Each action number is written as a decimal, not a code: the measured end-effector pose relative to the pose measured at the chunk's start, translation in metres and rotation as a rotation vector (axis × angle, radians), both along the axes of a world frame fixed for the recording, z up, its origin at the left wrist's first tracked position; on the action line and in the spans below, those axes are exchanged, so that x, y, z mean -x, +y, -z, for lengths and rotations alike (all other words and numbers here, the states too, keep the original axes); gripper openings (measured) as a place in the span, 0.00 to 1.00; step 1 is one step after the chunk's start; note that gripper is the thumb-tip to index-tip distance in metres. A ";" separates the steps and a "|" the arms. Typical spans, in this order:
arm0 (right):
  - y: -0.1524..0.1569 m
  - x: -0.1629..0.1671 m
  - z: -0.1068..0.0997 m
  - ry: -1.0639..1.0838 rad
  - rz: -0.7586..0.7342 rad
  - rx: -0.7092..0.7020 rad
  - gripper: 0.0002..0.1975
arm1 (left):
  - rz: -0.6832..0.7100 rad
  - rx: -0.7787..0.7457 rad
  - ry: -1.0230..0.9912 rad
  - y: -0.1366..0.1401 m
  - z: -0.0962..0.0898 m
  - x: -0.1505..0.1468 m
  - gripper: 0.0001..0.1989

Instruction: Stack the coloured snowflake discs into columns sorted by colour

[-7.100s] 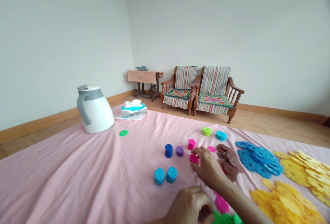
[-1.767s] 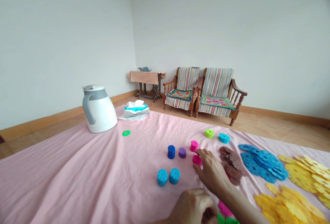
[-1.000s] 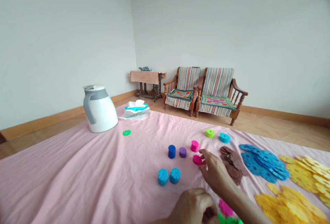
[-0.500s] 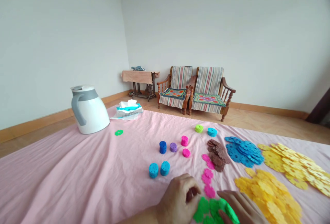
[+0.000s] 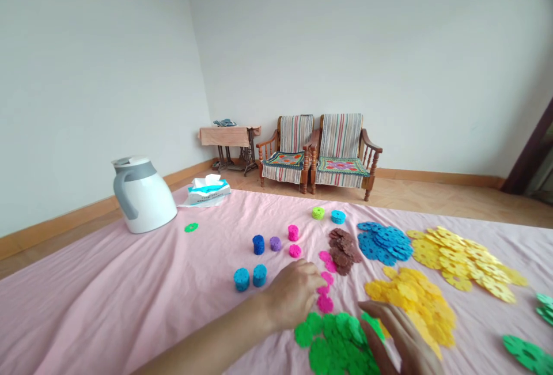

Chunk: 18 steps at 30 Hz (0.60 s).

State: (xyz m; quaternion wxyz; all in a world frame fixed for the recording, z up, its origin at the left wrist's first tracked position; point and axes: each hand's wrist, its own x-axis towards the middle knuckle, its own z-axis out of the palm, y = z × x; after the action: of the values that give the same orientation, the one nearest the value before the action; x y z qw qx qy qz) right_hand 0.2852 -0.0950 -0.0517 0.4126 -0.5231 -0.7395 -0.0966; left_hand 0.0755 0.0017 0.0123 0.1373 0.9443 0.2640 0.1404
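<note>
My left hand (image 5: 296,293) is over the cloth beside several pink snowflake discs (image 5: 325,304). Its fingers curl down at their edge, and the fingertips and whatever they grip are hidden. At the front, my right hand (image 5: 401,337) is above the right side of a pile of green snowflake discs (image 5: 341,346). Between its thumb and fingers is a tilted stack of green discs (image 5: 377,327), partly covered by the hand. Just right of that hand spreads a heap of orange-yellow discs (image 5: 415,300).
Short stacks stand left of centre, among them light blue (image 5: 241,279), dark blue (image 5: 258,244) and purple (image 5: 275,243). Brown (image 5: 343,251), blue (image 5: 384,242) and yellow discs (image 5: 462,257) lie behind. A jug (image 5: 147,196) and tissue box (image 5: 209,190) are at the far left.
My left hand has moved up and away from the green pile to the pink discs. The view has shifted right, and more green discs show at the right edge.
</note>
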 end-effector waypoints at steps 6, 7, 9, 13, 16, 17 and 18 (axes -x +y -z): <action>0.002 0.006 0.003 0.207 0.023 0.041 0.09 | -0.036 -0.047 0.089 0.008 0.002 -0.015 0.06; 0.003 0.007 0.004 0.235 0.023 0.044 0.09 | -0.043 -0.046 0.068 0.008 0.004 -0.016 0.05; 0.003 0.007 0.005 0.265 0.015 0.043 0.09 | -0.062 -0.044 0.013 0.007 0.011 -0.017 0.05; 0.004 0.006 0.007 0.291 0.003 0.049 0.09 | -0.173 -0.048 -0.104 0.004 0.023 -0.019 0.08; 0.003 0.006 0.006 0.298 -0.001 0.056 0.09 | -0.318 -0.056 -0.185 0.009 0.024 -0.016 0.09; 0.003 0.007 0.006 0.300 0.000 0.057 0.09 | -0.366 -0.063 -0.217 0.014 0.022 -0.013 0.09; 0.002 0.007 0.006 0.302 0.003 0.059 0.09 | -0.411 -0.070 -0.250 0.019 0.019 -0.010 0.08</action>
State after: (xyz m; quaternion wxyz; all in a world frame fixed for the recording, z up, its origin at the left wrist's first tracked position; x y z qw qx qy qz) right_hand 0.2778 -0.0925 -0.0575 0.5036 -0.5447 -0.6706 0.0042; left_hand 0.0852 0.0208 -0.0071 0.1048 0.8502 0.4267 0.2900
